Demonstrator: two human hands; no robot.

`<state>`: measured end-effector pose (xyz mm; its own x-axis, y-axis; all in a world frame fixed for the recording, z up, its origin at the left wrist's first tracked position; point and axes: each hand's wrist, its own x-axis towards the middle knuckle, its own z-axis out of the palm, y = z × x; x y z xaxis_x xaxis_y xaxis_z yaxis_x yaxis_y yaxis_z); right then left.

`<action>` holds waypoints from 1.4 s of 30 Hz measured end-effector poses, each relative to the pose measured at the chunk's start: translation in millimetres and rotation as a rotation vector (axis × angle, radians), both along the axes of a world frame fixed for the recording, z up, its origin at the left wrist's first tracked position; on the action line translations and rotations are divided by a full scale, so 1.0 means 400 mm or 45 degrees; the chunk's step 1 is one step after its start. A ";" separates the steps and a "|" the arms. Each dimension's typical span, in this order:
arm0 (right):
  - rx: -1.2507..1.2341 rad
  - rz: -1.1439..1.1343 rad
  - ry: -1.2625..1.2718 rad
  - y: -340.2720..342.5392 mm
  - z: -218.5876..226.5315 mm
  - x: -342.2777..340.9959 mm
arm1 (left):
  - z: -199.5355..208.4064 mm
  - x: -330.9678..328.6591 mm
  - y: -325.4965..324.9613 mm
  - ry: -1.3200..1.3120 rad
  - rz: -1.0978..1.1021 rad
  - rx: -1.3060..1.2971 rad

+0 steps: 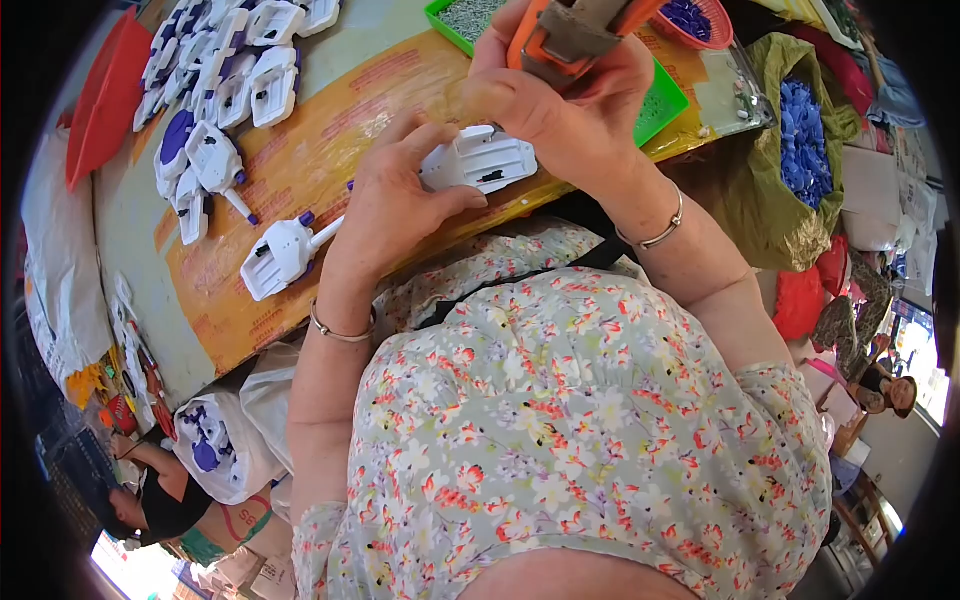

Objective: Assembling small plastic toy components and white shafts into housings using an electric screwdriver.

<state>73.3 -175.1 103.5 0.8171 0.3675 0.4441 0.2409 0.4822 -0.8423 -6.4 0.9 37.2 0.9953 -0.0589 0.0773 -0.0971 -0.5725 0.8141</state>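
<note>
My left hand [395, 195] is closed around one end of a white plastic housing [497, 163], thumb on the near side and fingers on the far side. The housing lies on the table with its hollow side up, and a small dark part shows inside. Above and to its right, my right hand [570, 120] grips an orange and black power screwdriver [562, 55]. The tool's tip is hidden. Left of my left wrist, a similar white housing [278, 260] with a purple cap and a white stem rests on the table.
A pile of white and purple housings [272, 85] covers the far left. Beyond my hands is a green tray [668, 105] with screws, beside a red basket [728, 30] of purple pieces. An open sack [760, 120] of blue parts stands right. Two people [165, 480] are farther off.
</note>
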 end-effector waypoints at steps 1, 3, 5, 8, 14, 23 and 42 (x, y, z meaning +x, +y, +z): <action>-0.027 -0.087 -0.112 0.012 -0.023 0.010 | -0.001 0.000 -0.002 0.006 0.016 -0.002; -0.056 -0.080 -0.158 0.014 -0.034 0.026 | -0.001 0.001 -0.003 0.012 0.033 -0.008; -0.084 -0.077 -0.202 0.018 -0.040 0.028 | 0.001 0.002 -0.002 0.047 0.027 -0.013; -0.023 -0.085 -0.150 0.037 -0.067 0.057 | -0.001 0.002 -0.005 0.050 0.032 -0.002; -0.035 -0.002 -0.169 0.037 -0.078 0.029 | -0.010 0.002 0.000 -0.087 -0.003 0.105; -0.209 -0.214 -1.170 0.076 -0.117 0.116 | -0.010 -0.002 -0.007 -0.046 0.009 0.060; -0.003 -0.312 -0.287 -0.036 -0.067 0.190 | -0.005 -0.022 -0.022 -0.041 0.081 0.161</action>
<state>149.5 -189.6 76.6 0.7626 0.1734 0.6232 0.5301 0.3847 -0.7556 -15.3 -7.9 35.0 0.9944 -0.0068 0.1054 -0.0822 -0.6759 0.7323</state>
